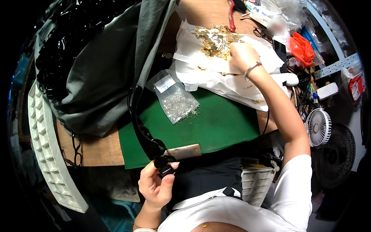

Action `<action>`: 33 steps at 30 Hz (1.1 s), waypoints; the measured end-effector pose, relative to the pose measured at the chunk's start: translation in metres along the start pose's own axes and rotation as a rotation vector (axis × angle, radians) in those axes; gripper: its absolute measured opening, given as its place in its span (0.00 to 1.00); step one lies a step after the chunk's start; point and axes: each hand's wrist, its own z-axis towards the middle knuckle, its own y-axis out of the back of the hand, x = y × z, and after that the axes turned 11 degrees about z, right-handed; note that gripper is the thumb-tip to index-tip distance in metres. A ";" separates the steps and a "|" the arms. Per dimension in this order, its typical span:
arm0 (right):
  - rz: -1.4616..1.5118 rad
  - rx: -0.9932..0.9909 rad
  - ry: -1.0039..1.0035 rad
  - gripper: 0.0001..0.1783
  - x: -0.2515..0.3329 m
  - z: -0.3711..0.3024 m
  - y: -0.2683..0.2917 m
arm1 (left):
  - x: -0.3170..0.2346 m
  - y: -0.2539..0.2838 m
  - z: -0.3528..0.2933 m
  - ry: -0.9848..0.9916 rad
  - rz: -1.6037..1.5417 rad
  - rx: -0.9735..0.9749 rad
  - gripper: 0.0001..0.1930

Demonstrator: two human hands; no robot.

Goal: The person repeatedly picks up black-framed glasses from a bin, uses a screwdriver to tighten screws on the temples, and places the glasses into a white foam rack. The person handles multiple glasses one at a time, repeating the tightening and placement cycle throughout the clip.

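Observation:
My left hand (156, 187), near the front edge of the table, is closed around a glossy black plastic piece (166, 170) that looks like part of an eyeglass frame. Above it a curved black frame part (145, 135) runs up along the edge of a grey cloth sack; whether the two are joined cannot be told. Further off to the right, my right hand (243, 58) reaches into a heap of small gold metal pieces (216, 40) on white paper (189, 75). Its fingers are curled, and whatever they pinch is hidden.
The grey sack (104, 77) holds many glossy black pieces (65, 46). A clear bag of tiny silvery parts (174, 102) lies partly spilled on a green mat (216, 120). Black-rimmed glasses (77, 150) hang at the left. Cables, a white fan (319, 127) and a red plastic bag (302, 49) crowd the right.

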 end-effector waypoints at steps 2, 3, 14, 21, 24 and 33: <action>0.068 -0.135 0.057 0.08 -0.015 -0.002 -0.010 | 0.004 -0.002 0.005 0.090 0.027 0.012 0.16; 0.080 -0.128 0.029 0.06 -0.017 -0.003 -0.010 | 0.006 -0.004 0.007 0.078 -0.008 -0.010 0.16; 0.571 -0.223 -0.041 0.09 0.004 -0.031 0.031 | -0.001 -0.003 0.018 0.141 0.136 0.136 0.16; 1.267 0.371 0.104 0.06 0.080 -0.113 0.065 | -0.002 -0.010 0.018 0.105 0.215 0.102 0.14; 1.299 0.525 0.433 0.08 0.094 -0.129 0.045 | -0.004 -0.017 0.020 0.045 0.315 0.128 0.14; 1.249 0.535 0.415 0.11 0.098 -0.127 0.021 | 0.001 -0.017 0.019 0.034 0.346 0.094 0.10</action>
